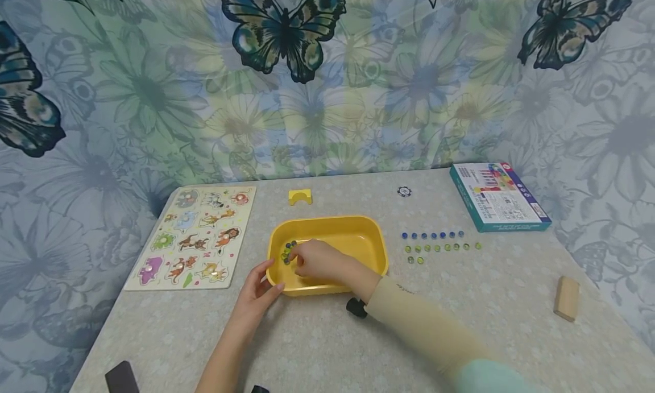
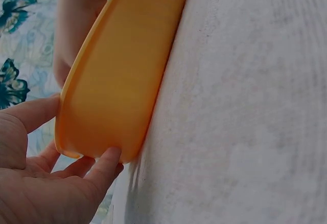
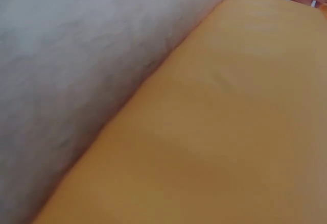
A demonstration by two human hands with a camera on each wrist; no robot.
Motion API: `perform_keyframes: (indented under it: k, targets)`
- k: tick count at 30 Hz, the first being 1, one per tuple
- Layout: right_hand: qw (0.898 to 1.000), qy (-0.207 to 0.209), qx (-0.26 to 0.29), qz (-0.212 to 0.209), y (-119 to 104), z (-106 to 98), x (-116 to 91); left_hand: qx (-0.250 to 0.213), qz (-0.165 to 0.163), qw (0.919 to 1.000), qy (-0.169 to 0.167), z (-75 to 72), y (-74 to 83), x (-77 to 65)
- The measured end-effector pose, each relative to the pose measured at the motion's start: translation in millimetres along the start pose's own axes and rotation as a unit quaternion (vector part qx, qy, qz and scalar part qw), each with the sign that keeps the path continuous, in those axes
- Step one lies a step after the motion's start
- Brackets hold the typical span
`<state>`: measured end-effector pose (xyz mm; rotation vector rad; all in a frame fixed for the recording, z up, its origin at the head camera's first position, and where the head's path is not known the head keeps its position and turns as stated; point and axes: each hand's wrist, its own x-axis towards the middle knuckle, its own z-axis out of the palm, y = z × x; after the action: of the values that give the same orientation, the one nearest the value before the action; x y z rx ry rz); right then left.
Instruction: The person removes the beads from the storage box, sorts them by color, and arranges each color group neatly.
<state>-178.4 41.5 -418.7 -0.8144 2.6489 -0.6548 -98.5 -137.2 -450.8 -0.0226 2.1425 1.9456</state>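
Note:
A shallow yellow plastic tray (image 1: 358,239) stands mid-table, its side wall (image 3: 204,117) filling much of the right wrist view. My left hand (image 1: 256,290) grips its near left corner; in the left wrist view the thumb and fingers (image 2: 104,168) spread around the tray's end. Inside the tray at the left lies a small cluster of blue and green glass beads (image 1: 285,253). My right hand (image 1: 322,261) reaches in over the near rim, fingers curled and fingertips right at the beads. I cannot tell whether a bead is between them.
Right of the tray lie a row of blue beads (image 1: 433,235) and rows of green beads (image 1: 437,248). A boxed set (image 1: 504,199), a wooden block (image 1: 567,298), a yellow arch block (image 1: 299,197), a small dark ring (image 1: 404,191) and an animal puzzle board (image 1: 197,239) surround them.

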Motion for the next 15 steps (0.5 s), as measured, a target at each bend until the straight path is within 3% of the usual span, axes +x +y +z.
perform_keyframes:
  k: [5,15]
  targets:
    - [1.0,0.005,-0.012,0.026,-6.2,5.1,13.6,-0.003,-0.003,1.0,0.002,0.0,-0.2,-0.4]
    - [0.996,0.019,-0.081,0.023,-12.0,14.1,24.8,-0.004,0.002,1.0,-0.003,-0.1,-1.5,0.4]
